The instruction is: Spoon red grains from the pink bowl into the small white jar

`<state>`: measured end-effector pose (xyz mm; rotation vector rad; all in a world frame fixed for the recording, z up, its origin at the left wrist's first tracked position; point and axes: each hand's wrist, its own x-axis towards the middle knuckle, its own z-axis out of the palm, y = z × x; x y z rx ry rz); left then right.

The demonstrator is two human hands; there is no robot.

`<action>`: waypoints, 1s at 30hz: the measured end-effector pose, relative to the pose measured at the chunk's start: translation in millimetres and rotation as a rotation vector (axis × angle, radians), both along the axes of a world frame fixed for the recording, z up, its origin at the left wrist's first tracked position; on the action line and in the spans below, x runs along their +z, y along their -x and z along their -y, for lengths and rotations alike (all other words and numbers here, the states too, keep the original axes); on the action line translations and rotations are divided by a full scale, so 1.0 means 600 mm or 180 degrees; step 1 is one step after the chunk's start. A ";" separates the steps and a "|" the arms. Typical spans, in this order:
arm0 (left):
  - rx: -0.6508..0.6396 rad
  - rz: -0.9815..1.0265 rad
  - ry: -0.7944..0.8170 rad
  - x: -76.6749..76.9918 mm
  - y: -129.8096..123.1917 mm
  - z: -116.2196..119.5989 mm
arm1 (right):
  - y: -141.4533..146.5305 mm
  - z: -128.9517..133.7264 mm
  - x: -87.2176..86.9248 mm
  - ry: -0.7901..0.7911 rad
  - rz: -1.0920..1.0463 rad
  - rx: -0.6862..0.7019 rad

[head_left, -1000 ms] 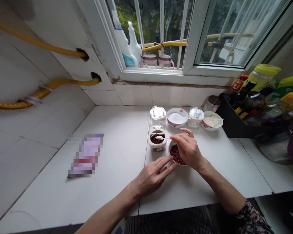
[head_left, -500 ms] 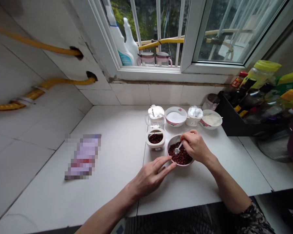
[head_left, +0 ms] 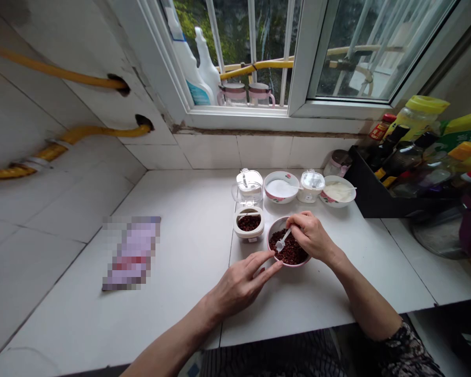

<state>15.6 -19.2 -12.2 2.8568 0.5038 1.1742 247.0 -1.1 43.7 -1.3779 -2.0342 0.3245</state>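
Note:
My right hand (head_left: 312, 236) is closed on the handle of a small white spoon (head_left: 281, 244), whose bowl rests among dark red-brown dried grains, perhaps peppercorns (head_left: 292, 253). These partly fill a pink-rimmed bowl (head_left: 272, 231) on the counter. At the bowl's near left rim, the outstretched fingertips of my left hand (head_left: 245, 283) touch the edge, fingers apart. Just left of the bowl stands a seasoning jar (head_left: 249, 230) with its top open, similar dark grains inside and a white bar across its mouth. Its clear lid (head_left: 246, 195) is flipped up behind it.
Behind stand a bowl of white grains (head_left: 281, 188), a white-lidded jar (head_left: 311, 184) and a bowl of pale powder (head_left: 337, 191). A black rack of bottles (head_left: 371, 196) borders the right. A blurred purple packet (head_left: 133, 254) lies left on the white counter (head_left: 188, 251).
The spoon's bowl has shifted slightly left and toward me within the dark grains, and my right hand has moved a little left with it. My left hand stays at the rim.

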 end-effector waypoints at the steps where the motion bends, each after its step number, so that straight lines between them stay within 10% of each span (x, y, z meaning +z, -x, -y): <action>1: -0.0003 -0.0006 0.0001 -0.001 0.000 0.000 | 0.000 0.000 0.000 0.0001 -0.0022 -0.0012; 30: -0.0010 0.0017 -0.0042 -0.002 0.001 0.000 | -0.014 -0.005 0.003 0.0199 -0.0497 -0.0229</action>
